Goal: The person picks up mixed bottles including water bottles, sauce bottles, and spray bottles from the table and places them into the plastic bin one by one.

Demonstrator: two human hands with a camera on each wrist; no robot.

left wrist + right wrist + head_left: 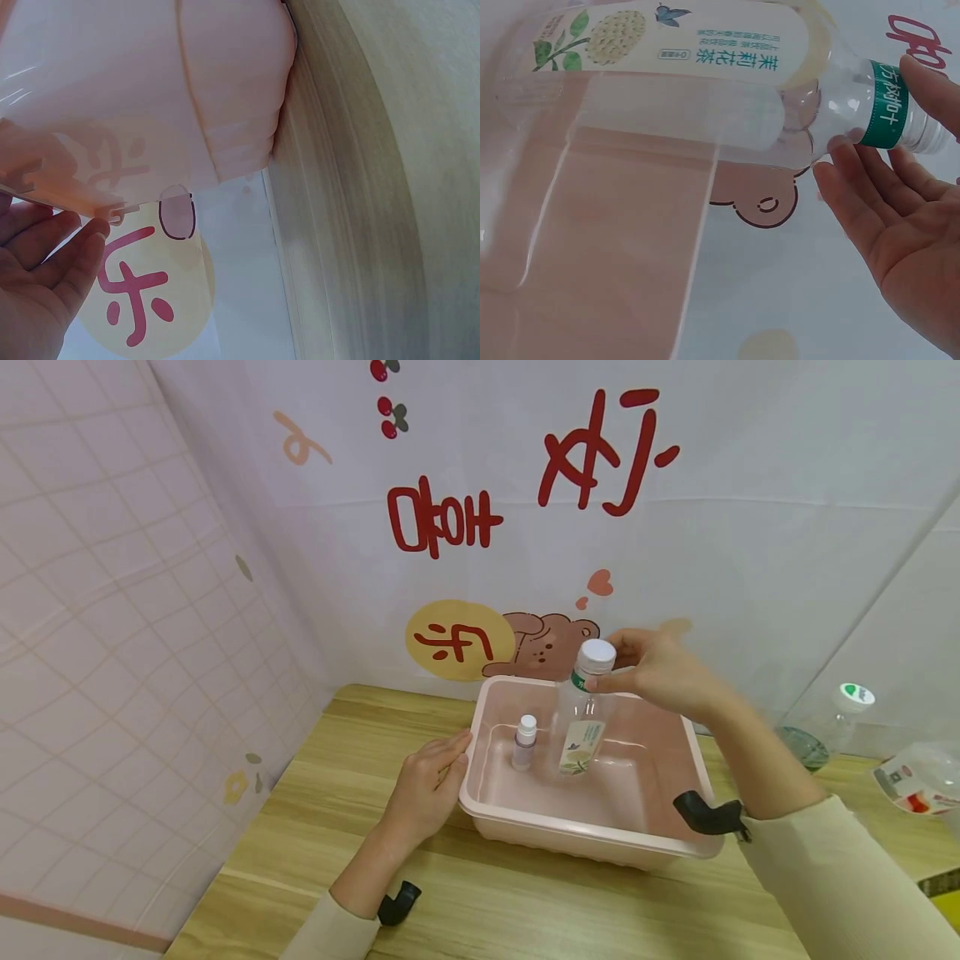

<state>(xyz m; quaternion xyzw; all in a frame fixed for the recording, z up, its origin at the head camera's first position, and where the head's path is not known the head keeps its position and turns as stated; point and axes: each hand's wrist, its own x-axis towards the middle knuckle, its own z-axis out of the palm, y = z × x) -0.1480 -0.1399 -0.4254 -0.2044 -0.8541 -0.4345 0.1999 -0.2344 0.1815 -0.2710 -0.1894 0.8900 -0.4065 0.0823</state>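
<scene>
My right hand (663,677) grips a clear plastic bottle (583,743) by its neck. The thumb lies across the green neck band, with fingers (862,172) on the other side. The bottle has a white cap (597,653) and a pale floral label (667,37), and stands slightly tilted inside a pink plastic bin (592,837). At the bin's left rim, my left hand (426,781) rests its fingertips (96,229) against the outer edge, the fingers nearly straight. A small white-capped bottle (525,743) stands upright in the bin, left of the big bottle.
The bin sits on a wood-grain table (300,810) near the back wall covering. To the right are a clear bottle with a white and green cap (857,695) and another clear labelled bottle (918,781). A yellow and black item (947,897) shows at the right edge.
</scene>
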